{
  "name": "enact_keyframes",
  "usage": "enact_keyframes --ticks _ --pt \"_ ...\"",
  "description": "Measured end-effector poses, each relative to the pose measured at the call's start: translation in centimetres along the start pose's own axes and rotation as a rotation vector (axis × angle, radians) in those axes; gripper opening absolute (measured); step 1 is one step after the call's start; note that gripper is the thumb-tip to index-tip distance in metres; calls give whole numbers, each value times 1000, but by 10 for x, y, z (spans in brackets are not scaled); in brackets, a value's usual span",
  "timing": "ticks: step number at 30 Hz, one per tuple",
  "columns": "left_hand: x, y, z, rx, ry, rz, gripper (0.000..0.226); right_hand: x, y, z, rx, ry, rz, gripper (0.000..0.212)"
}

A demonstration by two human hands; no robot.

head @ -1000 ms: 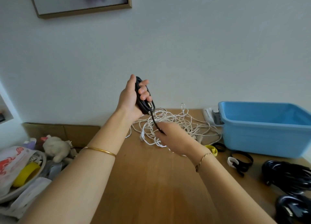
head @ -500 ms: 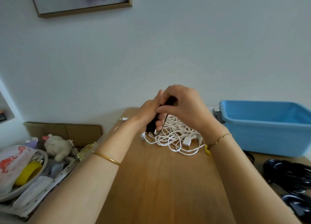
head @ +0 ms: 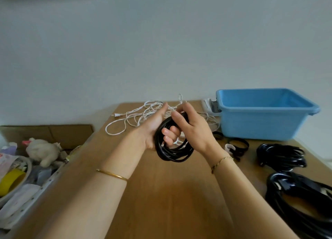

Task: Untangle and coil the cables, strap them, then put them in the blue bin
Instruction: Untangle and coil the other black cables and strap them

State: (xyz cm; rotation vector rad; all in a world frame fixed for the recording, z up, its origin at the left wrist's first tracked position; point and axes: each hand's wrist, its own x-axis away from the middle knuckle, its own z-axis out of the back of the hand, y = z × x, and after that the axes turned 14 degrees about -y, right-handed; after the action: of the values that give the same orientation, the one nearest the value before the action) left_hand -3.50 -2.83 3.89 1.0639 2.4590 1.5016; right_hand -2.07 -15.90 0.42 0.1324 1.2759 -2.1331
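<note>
Both your hands — left hand (head: 152, 129), right hand (head: 194, 131) — grip the coiled black cable (head: 172, 154) left of the blue bin (head: 260, 125); next fetch a strap (head: 237, 143) just in front of the bin.

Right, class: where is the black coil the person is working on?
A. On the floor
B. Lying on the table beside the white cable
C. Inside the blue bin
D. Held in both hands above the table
D: the black coil is gripped by the left hand and right hand, above the table.

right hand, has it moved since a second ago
Yes. The right hand has risen off the wooden table by the white cable tangle and now grips the black coil.
</note>
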Motion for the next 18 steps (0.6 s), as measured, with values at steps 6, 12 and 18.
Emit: enact_keyframes --ticks 6,12,18 --pt "-17 -21 -4 -60 70 -30 59 27 13 -2 105 187 -195 27" --pt "-21 -41 4 -231 -44 -95 19 42 26 -2 105 234 -322 31" --pt "-31 -58 16 -245 38 -137 27 45 36 -16 37 170 -433 31"
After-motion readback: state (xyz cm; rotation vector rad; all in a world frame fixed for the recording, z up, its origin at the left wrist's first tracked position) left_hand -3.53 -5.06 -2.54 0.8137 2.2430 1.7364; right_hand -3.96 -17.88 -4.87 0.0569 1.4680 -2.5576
